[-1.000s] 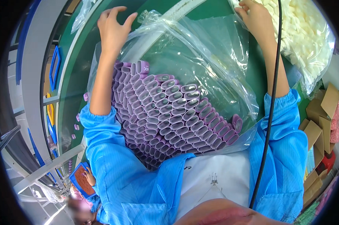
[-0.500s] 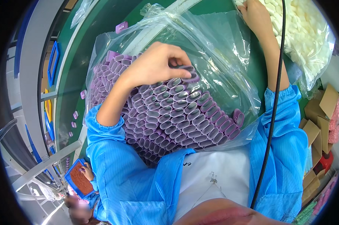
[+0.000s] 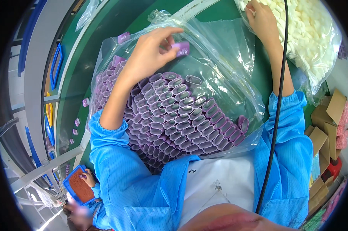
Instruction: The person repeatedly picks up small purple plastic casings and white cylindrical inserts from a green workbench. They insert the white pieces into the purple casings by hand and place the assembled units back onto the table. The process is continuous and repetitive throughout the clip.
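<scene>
My left hand (image 3: 151,54) holds one small purple oval sleeve (image 3: 181,48) between thumb and fingers, lifted above an open clear plastic bag (image 3: 220,57). The bag is packed with several rows of the same purple sleeves (image 3: 181,115), standing on end against my lap. My right hand (image 3: 262,19) is far up at the right, its fingers in a clear bag of small cream-white foam pieces (image 3: 308,34); what it grips is hidden. Both forearms wear blue sleeves.
A green conveyor belt (image 3: 101,46) runs up the left, with single purple sleeves (image 3: 123,37) lying on it. A black cable (image 3: 278,107) hangs over my right arm. Cardboard boxes (image 3: 328,123) stand at the right. Another person's hand holds a blue tray (image 3: 79,188) at lower left.
My left hand went from the belt beyond the bag down onto the purple sleeves, then rose with one sleeve pinched in its fingers. My right hand stayed at the foam bag.
</scene>
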{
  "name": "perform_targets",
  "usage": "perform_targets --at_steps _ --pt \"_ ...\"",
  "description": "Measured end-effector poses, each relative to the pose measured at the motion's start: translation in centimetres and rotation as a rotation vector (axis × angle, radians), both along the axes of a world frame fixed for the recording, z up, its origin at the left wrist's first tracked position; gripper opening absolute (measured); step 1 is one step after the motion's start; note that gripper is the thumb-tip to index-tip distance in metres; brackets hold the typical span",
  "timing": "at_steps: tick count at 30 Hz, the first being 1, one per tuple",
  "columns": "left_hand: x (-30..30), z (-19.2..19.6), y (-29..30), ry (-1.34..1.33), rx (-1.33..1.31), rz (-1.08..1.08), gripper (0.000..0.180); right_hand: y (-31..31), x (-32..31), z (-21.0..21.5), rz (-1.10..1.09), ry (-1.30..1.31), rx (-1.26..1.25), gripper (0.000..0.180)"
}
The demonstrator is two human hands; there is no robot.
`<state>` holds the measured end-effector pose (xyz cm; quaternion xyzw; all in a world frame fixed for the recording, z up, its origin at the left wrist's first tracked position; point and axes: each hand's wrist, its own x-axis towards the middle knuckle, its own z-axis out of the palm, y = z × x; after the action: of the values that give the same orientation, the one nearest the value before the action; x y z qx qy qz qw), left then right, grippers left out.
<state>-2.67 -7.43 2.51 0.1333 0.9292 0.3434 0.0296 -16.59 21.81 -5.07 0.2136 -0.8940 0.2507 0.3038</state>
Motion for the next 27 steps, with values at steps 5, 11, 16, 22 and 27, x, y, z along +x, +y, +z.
perform_targets --at_steps 5,11,16,22,27 --pt "-0.5 -2.0 0.5 -0.168 0.592 0.089 0.038 -4.7 6.2 3.5 0.586 -0.483 -0.789 0.019" --pt "0.2 -2.7 2.3 0.079 0.656 0.070 0.026 -7.7 8.6 2.3 0.718 -0.435 -0.824 0.014" --pt "0.8 -2.1 2.8 0.175 0.397 0.060 0.028 -7.9 8.9 2.2 0.660 -0.280 -0.724 0.011" --pt "1.1 -2.2 2.4 0.300 0.301 0.030 0.028 -7.7 8.9 2.7 0.795 -0.510 -0.885 0.009" --pt "1.1 -1.6 2.2 0.449 0.137 -0.067 0.029 -7.3 9.3 2.8 0.846 -0.601 -0.954 0.009"
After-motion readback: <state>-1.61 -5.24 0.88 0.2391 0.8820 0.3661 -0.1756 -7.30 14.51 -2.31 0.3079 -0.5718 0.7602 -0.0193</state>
